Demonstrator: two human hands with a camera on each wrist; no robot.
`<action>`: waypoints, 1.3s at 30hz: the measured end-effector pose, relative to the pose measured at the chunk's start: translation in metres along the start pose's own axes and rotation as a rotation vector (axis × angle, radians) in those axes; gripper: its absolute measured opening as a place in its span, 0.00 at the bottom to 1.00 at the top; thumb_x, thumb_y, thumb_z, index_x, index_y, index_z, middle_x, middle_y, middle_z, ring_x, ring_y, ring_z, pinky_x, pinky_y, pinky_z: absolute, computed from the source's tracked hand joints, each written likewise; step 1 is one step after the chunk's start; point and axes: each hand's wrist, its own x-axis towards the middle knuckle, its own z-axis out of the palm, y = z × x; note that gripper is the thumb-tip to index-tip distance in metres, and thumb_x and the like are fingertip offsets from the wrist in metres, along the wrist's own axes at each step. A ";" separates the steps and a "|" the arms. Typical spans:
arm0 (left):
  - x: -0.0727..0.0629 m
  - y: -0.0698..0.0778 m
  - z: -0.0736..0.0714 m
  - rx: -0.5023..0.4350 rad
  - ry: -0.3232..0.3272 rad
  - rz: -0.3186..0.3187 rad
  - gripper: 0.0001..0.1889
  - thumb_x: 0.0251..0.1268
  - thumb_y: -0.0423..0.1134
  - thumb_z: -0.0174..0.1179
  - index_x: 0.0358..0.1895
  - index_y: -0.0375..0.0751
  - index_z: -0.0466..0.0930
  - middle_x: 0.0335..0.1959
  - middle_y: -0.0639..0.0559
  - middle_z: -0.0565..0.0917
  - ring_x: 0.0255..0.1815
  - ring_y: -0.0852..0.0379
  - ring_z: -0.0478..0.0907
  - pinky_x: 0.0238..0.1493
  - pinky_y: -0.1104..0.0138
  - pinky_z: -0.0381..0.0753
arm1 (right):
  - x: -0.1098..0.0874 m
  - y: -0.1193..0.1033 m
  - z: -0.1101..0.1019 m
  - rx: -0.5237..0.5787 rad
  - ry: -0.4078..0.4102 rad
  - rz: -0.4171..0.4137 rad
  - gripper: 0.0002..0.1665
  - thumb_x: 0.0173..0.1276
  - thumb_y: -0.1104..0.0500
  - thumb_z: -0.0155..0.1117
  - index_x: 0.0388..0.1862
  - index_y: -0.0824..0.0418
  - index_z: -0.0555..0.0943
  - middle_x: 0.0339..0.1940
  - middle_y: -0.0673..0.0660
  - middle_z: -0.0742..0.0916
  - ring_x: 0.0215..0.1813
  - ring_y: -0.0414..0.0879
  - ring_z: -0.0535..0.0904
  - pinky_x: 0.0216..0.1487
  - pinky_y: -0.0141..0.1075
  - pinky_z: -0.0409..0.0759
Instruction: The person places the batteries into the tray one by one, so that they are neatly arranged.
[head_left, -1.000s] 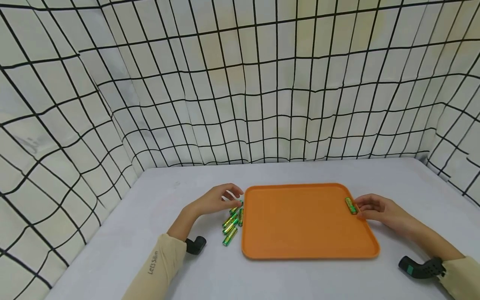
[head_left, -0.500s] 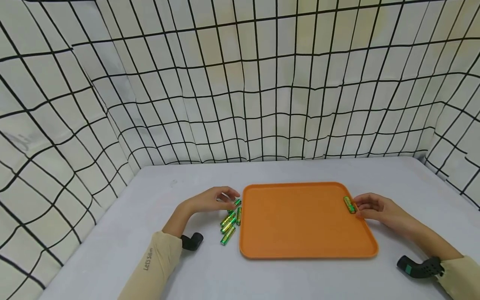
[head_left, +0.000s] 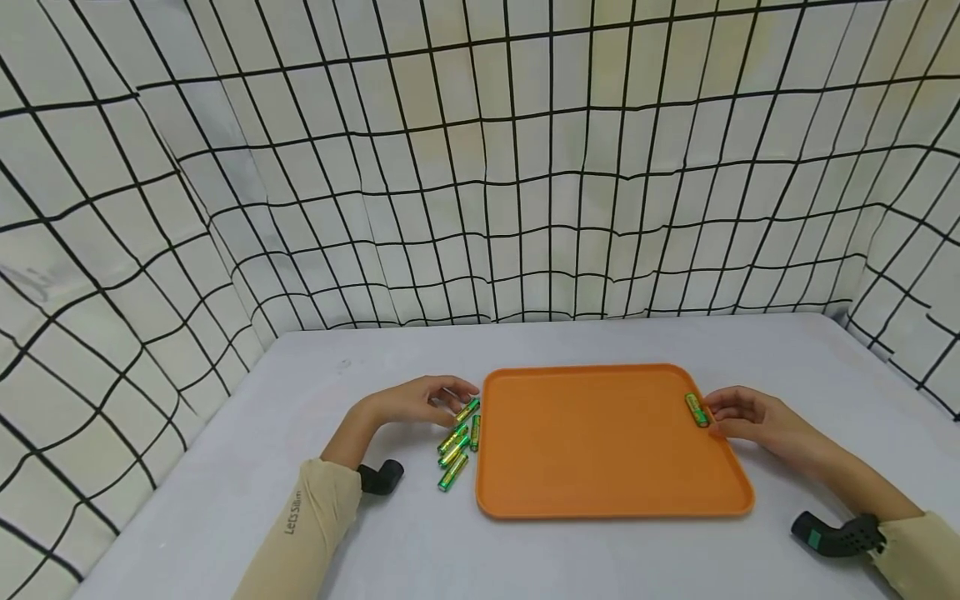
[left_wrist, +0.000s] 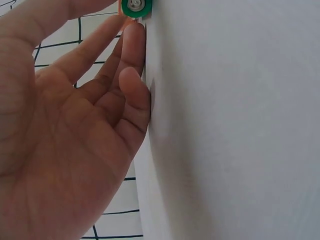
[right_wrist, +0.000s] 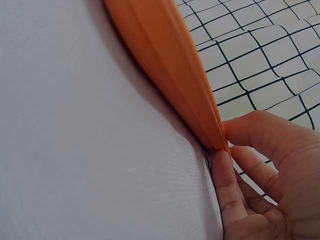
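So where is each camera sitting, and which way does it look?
Head: sits on the person's head, looks forward and down at the tray, batteries and table; both hands and sleeves show.
Left wrist: sits on that wrist, looks along the palm toward the fingertips and one battery's end; only the left hand shows.
Right wrist: sits on that wrist, looks toward the fingers and the tray's edge; only the right hand shows.
Shared: head and right wrist both show the right hand at the tray's edge.

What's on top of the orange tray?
One green-and-gold battery lies on the orange tray, near its right edge beside the right hand. The spot under the battery is covered, so I can't see it.
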 end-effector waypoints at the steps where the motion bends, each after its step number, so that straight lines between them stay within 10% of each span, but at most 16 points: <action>1: 0.000 0.000 0.000 0.001 -0.003 -0.009 0.29 0.61 0.35 0.61 0.67 0.39 0.70 0.59 0.45 0.77 0.54 0.54 0.75 0.58 0.60 0.72 | 0.000 0.000 0.000 0.000 0.000 -0.002 0.26 0.70 0.59 0.63 0.61 0.73 0.70 0.49 0.53 0.82 0.46 0.35 0.78 0.46 0.26 0.77; 39: 0.001 -0.006 0.001 -0.001 0.056 0.003 0.27 0.55 0.33 0.66 0.60 0.34 0.73 0.48 0.48 0.80 0.48 0.55 0.75 0.47 0.67 0.74 | 0.002 0.001 0.000 -0.001 0.006 0.016 0.27 0.69 0.58 0.64 0.61 0.73 0.70 0.52 0.60 0.81 0.45 0.36 0.78 0.46 0.26 0.78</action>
